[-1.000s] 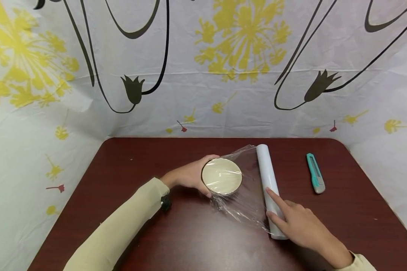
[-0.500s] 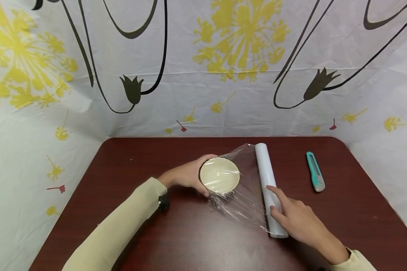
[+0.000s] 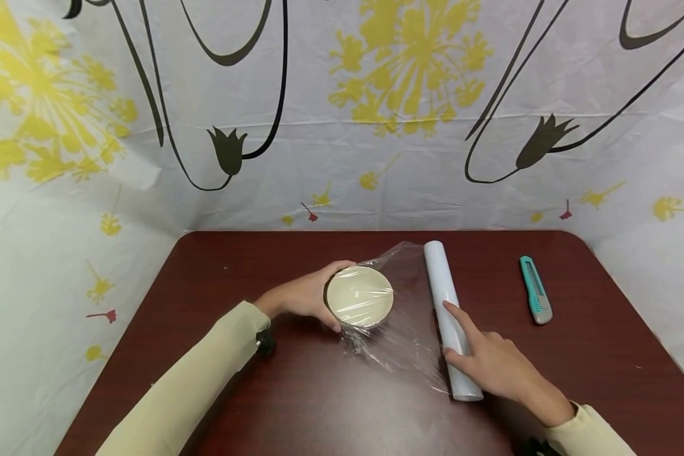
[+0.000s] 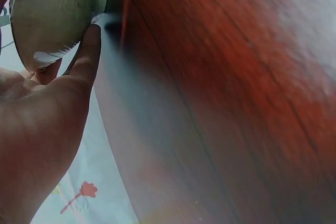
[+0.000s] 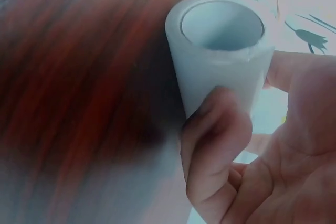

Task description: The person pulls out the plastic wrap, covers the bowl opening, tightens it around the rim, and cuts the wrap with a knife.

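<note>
Left hand (image 3: 308, 296) round the bowl (image 3: 359, 296), right hand (image 3: 493, 364) on the roll (image 3: 441, 278), clear film (image 3: 405, 342) spanning the two.
The person's left hand grips the cream bowl from its left side, fingers at the far edge and thumb at the near one, with film drawn over the mouth and crinkled along its near edge. The white roll lies slantwise on the dark red table (image 3: 273, 405), right of the bowl and apart from it; the right hand rests there loosely, index finger on top, thumb against the bowl-facing side. A teal cutter (image 3: 536, 290) lies farther right, touched by neither hand.
</note>
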A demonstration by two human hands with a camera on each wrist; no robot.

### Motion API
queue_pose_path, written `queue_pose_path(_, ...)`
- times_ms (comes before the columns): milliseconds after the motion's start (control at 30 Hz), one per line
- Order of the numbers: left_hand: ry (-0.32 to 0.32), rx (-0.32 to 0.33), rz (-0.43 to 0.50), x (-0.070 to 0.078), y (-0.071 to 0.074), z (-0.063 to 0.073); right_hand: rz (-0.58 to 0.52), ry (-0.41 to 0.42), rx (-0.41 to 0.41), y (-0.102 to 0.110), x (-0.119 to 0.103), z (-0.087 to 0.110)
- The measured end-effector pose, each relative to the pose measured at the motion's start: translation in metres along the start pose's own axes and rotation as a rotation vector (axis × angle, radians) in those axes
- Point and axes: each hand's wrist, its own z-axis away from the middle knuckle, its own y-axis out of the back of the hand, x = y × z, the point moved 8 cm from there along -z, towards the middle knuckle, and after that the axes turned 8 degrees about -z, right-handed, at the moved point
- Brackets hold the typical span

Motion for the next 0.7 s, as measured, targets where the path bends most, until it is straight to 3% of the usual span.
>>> queue_pose_path(267,0.000,-0.011,0.025,-0.0012,-0.0013,0.0027,0.019,0.049,-0.013,0.0061,0.0011,0.0006)
queue_pose_path(700,0.080,-0.055,0.069,0.0001,-0.0042,0.0063,0.029,0.101,-0.022,0.0102,0.0025,-0.0037)
